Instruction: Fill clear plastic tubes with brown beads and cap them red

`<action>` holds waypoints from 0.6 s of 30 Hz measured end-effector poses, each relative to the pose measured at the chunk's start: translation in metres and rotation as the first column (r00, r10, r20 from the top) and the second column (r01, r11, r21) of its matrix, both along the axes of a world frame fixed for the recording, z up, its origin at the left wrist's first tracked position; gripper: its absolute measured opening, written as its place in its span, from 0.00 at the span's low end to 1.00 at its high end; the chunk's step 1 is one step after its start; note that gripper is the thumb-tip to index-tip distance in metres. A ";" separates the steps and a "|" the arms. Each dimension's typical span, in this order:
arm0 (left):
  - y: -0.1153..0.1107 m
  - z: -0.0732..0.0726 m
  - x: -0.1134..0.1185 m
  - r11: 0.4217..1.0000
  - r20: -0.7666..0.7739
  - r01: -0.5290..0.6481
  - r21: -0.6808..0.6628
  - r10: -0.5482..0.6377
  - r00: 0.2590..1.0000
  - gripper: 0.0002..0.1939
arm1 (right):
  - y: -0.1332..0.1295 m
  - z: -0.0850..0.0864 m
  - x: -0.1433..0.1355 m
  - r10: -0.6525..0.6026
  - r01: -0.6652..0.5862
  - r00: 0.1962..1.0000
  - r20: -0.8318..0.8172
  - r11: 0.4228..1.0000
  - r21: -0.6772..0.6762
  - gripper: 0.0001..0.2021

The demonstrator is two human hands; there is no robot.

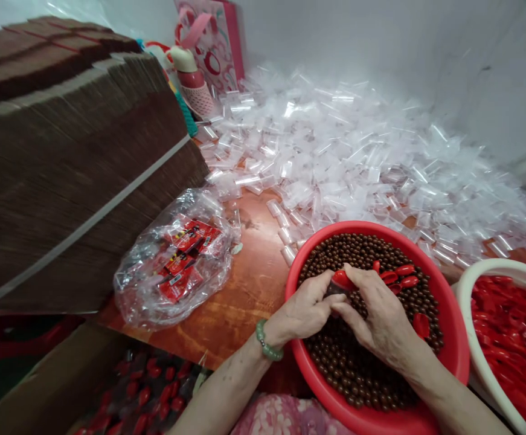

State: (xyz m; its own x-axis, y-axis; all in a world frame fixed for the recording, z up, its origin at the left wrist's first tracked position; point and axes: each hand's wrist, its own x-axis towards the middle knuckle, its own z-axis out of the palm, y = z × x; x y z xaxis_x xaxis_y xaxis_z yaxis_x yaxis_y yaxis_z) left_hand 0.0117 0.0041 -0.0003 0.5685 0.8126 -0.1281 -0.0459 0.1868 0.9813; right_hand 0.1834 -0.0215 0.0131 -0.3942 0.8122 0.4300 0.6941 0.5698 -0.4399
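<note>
Over a red basin of shiny brown balls, my two hands meet around one small container. My left hand, with a green bead bracelet at the wrist, is closed around the dark container body. A red plastic cap sits at its top, and the thumb and fingers of my right hand grip it. How far the cap is seated is hidden by my fingers. Several loose red plastic pieces lie on the balls beside my right hand.
A cream tub of red plastic parts stands right. Behind spreads a heap of clear plastic containers. Left are a strapped cardboard stack and a clear bag with red packets. Below is a box of red-capped items.
</note>
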 end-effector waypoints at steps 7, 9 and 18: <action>0.002 -0.004 0.006 0.953 0.345 0.047 -0.300 0.062 0.937 0.20 | 0.001 -0.007 -0.003 -0.010 0.003 0.976 0.220 0.999 0.034 0.38; 0.001 -0.003 0.006 0.951 0.381 0.048 -0.306 0.077 0.922 0.21 | 0.004 -0.008 -0.005 -0.028 0.003 0.974 0.227 0.994 0.108 0.34; -0.002 0.003 0.008 0.929 0.397 0.043 -0.367 0.114 0.911 0.23 | 0.014 -0.010 -0.003 0.017 -0.082 0.973 0.231 0.958 0.274 0.33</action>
State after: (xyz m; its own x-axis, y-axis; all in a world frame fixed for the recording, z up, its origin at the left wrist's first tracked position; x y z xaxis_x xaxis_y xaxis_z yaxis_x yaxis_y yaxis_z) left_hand 0.0200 0.0022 0.0029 0.6056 0.7749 -0.1808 -0.4366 0.5136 0.7387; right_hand 0.1808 -0.0075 0.0030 -0.5431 0.6486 0.5333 0.7239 0.6835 -0.0941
